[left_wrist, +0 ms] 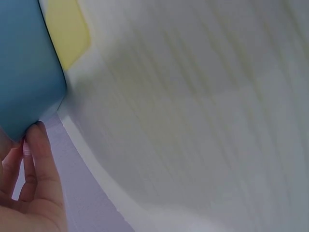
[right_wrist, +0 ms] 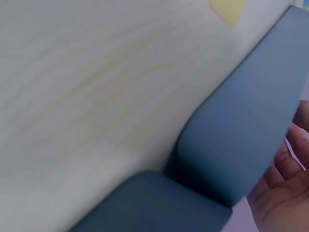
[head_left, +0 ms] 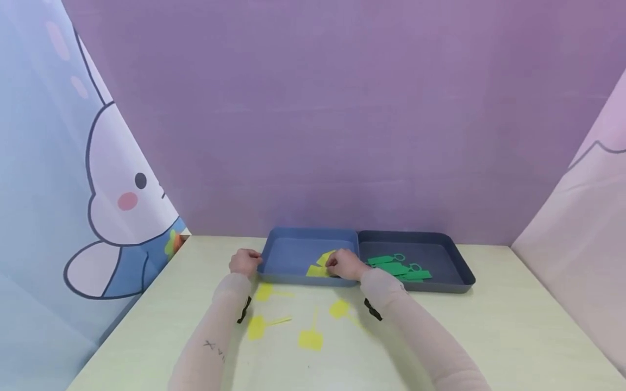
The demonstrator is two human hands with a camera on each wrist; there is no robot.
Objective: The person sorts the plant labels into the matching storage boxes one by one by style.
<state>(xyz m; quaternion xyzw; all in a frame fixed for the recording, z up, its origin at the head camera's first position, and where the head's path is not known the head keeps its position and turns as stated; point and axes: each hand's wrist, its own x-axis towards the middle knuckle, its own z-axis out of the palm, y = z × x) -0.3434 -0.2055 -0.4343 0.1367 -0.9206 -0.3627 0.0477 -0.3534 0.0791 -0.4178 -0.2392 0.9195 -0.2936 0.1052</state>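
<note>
Pale sleeves [head_left: 202,347] nearest. Left hand [head_left: 245,262] pinches blue tray [head_left: 288,252] at left rim. Yellow tags [head_left: 310,340]: flat, squarish heads, narrow stems; four on table [head_left: 274,372], more inside blue tray at right hand's [head_left: 347,264] bent fingers, can't tell if gripped. Dark tray [head_left: 447,269] rightmost, green tags [head_left: 393,268] inside.

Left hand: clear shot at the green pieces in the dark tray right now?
Probably not directly. The left hand is at the left edge of the blue tray, and the right hand sits between it and the green pieces.
</note>
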